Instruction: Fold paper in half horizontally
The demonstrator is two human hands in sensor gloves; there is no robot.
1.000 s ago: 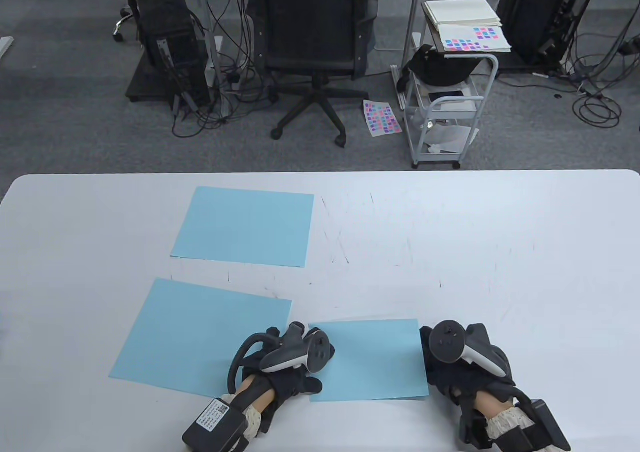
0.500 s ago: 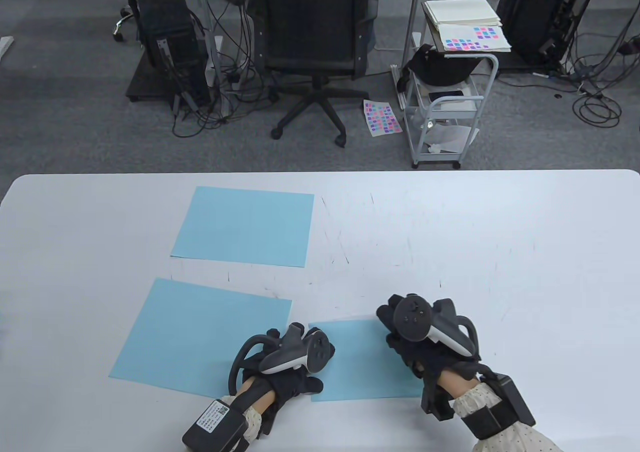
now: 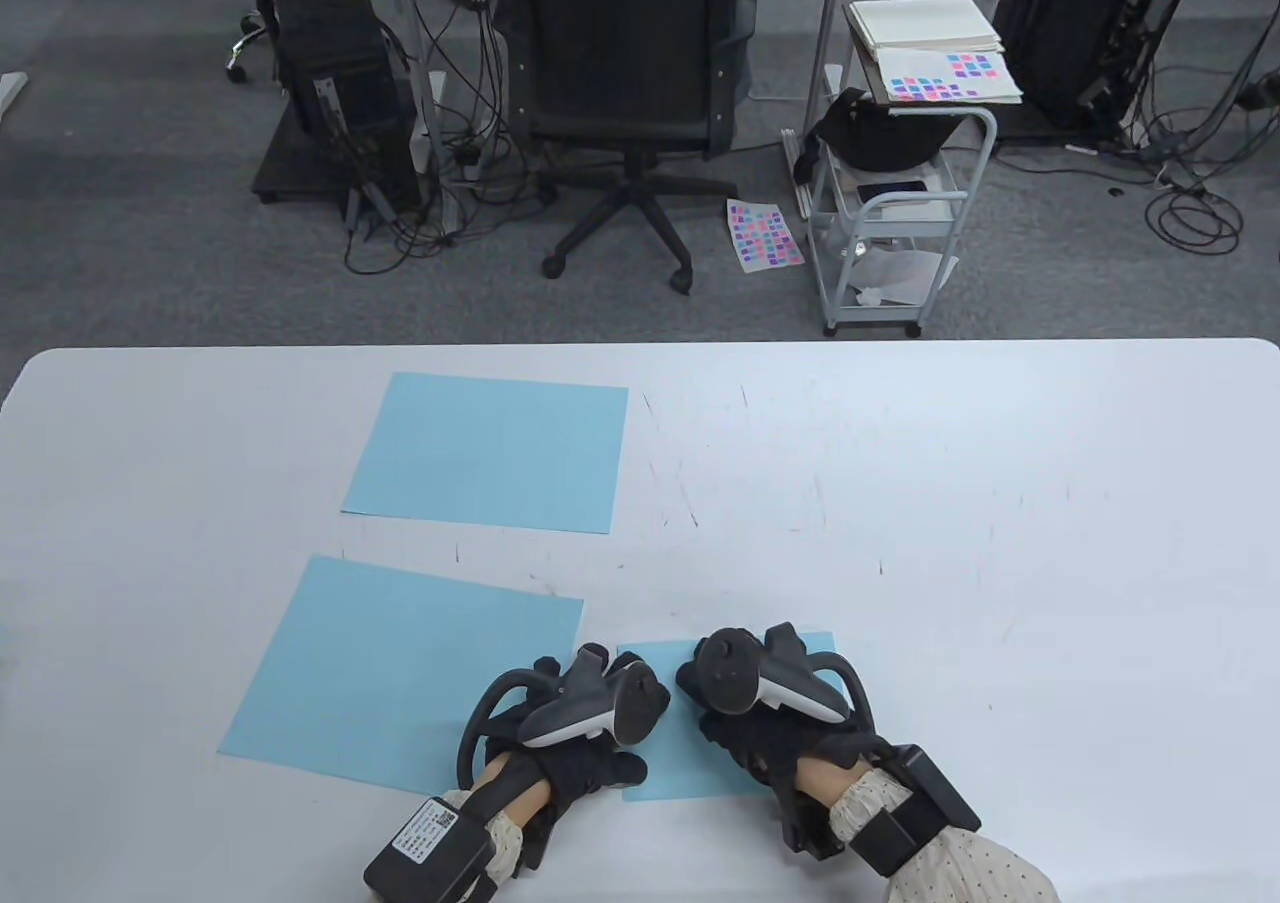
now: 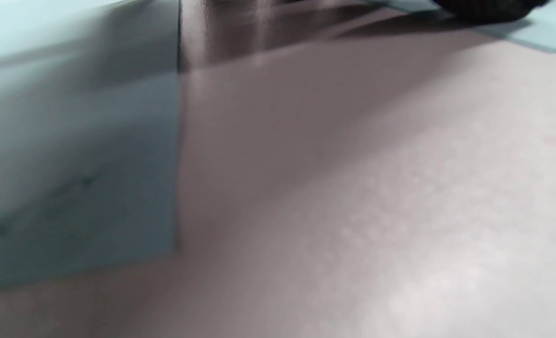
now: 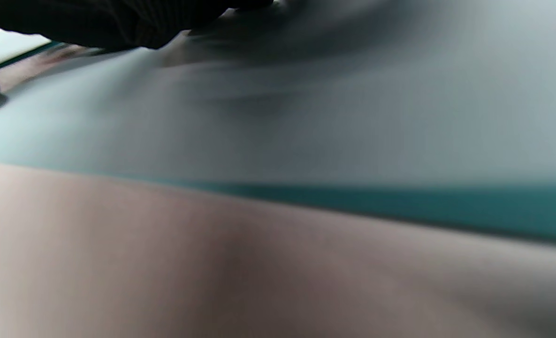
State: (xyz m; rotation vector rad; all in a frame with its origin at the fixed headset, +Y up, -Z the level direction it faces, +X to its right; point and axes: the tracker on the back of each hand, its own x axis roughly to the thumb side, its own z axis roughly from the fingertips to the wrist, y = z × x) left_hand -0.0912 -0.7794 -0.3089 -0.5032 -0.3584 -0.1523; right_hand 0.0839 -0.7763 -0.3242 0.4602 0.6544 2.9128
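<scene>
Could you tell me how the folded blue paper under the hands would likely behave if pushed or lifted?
The folded paper looks thin and flat, so probably light and floppy. On the smooth white table it would likely slide easily; both hands, left hand and right hand, rest on it.

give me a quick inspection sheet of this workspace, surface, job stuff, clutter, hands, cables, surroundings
surface: white table, faint scuff marks.
job's things: folded blue paper at the near edge, lying flat under both hands.
clutter: two unfolded blue sheets, one far left, one near left.
grippers: left hand rests at the folded paper's left edge; right hand lies on top of it; fingers hidden under the trackers, so the grip cannot be told.
cables: none on the table; tangles on the floor behind it.
surroundings: office chair, wheeled cart with papers, colour-patch sheet on the carpet.
</scene>
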